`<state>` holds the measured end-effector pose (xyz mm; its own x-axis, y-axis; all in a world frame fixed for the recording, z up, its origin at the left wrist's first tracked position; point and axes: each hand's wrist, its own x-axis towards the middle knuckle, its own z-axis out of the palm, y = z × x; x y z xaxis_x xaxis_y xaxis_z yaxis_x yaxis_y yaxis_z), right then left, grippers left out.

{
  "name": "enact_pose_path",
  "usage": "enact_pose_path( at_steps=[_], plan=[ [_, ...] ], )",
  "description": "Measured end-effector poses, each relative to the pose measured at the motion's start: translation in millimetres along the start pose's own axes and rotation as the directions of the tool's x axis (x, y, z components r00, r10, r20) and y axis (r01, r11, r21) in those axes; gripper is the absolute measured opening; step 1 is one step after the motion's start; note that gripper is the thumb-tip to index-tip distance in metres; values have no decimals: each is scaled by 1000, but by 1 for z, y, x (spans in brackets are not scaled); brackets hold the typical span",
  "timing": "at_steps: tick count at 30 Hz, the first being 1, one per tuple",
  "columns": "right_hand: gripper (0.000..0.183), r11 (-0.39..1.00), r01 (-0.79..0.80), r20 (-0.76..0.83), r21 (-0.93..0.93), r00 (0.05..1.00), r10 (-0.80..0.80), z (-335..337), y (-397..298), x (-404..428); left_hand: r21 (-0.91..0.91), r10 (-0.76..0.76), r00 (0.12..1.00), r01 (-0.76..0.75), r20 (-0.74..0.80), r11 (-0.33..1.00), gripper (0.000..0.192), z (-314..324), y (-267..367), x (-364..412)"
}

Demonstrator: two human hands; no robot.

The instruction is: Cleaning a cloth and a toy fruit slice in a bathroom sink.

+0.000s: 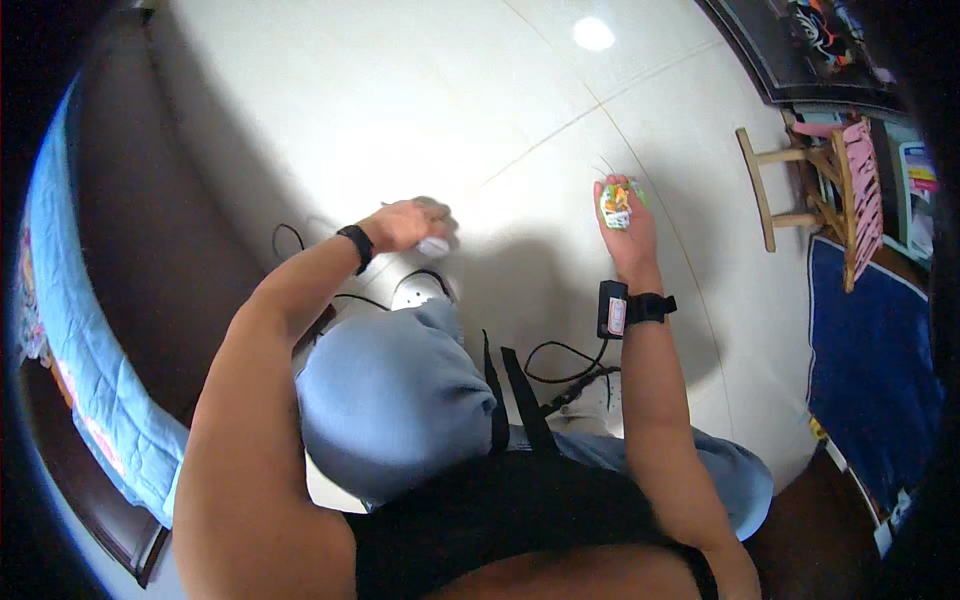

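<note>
My left hand [411, 225] is low over the pale tiled floor, its fingers curled and a little blurred. A small white object [433, 246] shows under its fingers and seems held; what it is, I cannot tell. My right hand [632, 232] is turned palm up, with the fingers closed around a crumpled wrapper [616, 206] in green, orange and white. On the right wrist a black strap holds a small black box [613, 310] with a label and a cable. A black band [355, 249] circles the left wrist.
White shoes [420, 291] are below my bent knees, near loose black cables [566, 362]. At the right stands a wooden stool [844, 195] with a pink woven seat, beside dark blue cloth [870, 375]. A dark brown bed or sofa side [172, 210] with a light blue quilt [90, 337] runs along the left.
</note>
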<state>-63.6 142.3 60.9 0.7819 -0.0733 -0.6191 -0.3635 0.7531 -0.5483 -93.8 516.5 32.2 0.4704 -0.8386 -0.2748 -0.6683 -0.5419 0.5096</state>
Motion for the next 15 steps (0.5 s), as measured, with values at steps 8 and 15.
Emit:
enact_pose_path(
  at_steps=[8, 15],
  plan=[
    [17, 941, -240, -22, 239, 967, 252, 31, -12, -6, -968, -954, 287, 202, -85, 147, 24, -169, 36, -63],
    [18, 908, -388, 116, 158, 921, 373, 56, -18, -8, -957, -938, 282, -263, -201, 126, 28, -287, 127, -129]
  ],
)
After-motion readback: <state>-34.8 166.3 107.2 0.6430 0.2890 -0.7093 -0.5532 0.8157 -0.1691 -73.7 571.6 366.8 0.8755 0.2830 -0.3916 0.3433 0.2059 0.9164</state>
